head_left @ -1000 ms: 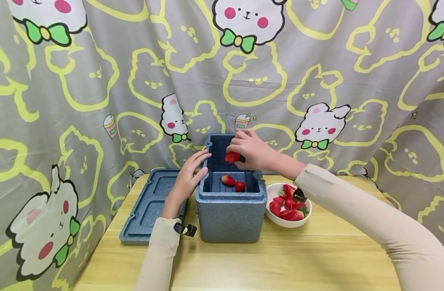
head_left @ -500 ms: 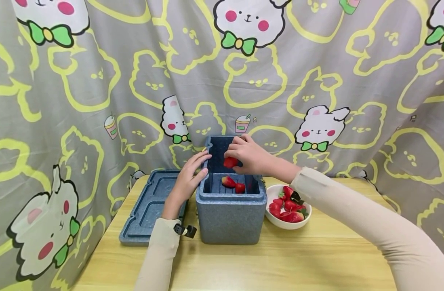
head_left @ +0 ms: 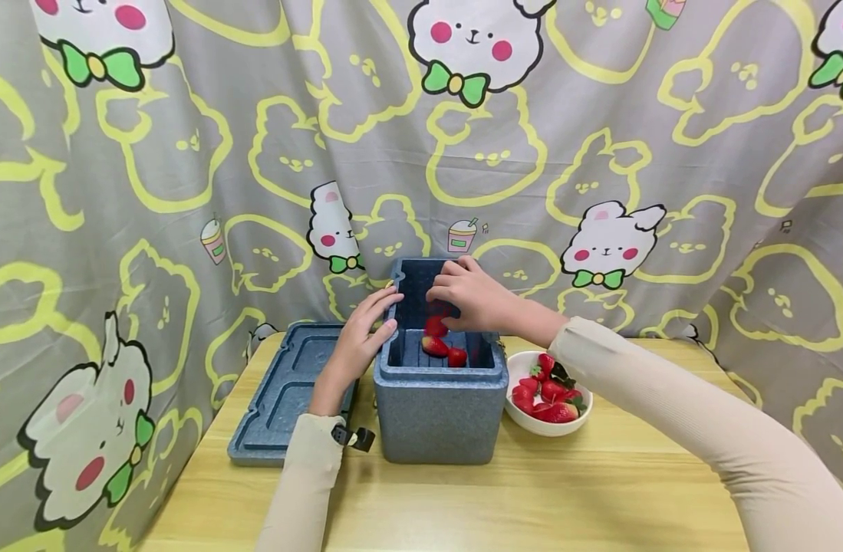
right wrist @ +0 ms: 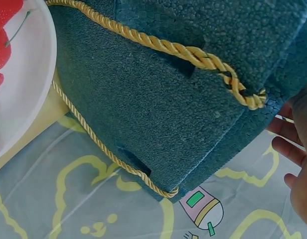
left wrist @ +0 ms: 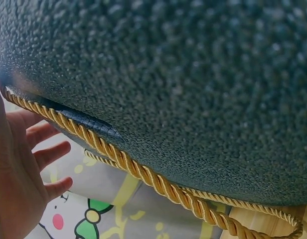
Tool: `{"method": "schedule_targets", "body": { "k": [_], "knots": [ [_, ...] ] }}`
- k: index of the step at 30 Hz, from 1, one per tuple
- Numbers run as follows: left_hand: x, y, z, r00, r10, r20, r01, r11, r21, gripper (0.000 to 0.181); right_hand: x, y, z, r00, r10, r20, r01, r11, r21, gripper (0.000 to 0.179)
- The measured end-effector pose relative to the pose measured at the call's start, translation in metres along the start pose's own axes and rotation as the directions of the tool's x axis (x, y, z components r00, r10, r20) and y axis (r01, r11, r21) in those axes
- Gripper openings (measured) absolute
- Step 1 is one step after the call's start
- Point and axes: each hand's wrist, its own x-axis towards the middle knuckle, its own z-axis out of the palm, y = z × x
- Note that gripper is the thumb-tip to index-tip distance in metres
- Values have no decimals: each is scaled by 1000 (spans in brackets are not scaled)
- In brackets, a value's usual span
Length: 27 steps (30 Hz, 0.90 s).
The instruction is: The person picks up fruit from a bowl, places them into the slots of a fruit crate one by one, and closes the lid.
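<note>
Pebbly foam-like box (head_left: pixel 438 425), shiny twisted cord (left wrist: pixel 143 174), smooth glossy bowl (head_left: pixel 548 428), wood-grained tabletop (head_left: pixel 566 491), creased cloth backdrop (head_left: pixel 490 180)

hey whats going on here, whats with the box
A person's right hand is over the open box, with a blurred strawberry right beneath it; whether they touch is unclear. Two strawberries lie inside. The left hand rests at the box's left edge. On the table, the lid lies to the left, and a bowl with more strawberries stands to the right.

Two hands (head_left: pixel 357 331) (head_left: pixel 479 297), one box (head_left: pixel 438 422), one lid (head_left: pixel 286 406), one bowl (head_left: pixel 547 429), three strawberries (head_left: pixel 435 346) at the box, several in the bowl.
</note>
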Motion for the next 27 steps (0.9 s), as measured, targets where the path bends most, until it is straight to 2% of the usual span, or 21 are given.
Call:
{"method": "schedule_targets", "body": {
  "k": [11,18,27],
  "knots": [
    [1,-2,0,1000,25,-10,-25,1000,3,48,-4,3,-2,1000,-2,-1,2,1000,-8,37],
    [0,-3,1,1000,23,-9,-23,1000,9,46,-10,8,-2,998,-8,-62,9,1000,2,37],
    [1,-2,0,998,56,-19,-56,998,9,48,-29,18,-17,986,81,-146,-68,994,90,39]
  ]
}}
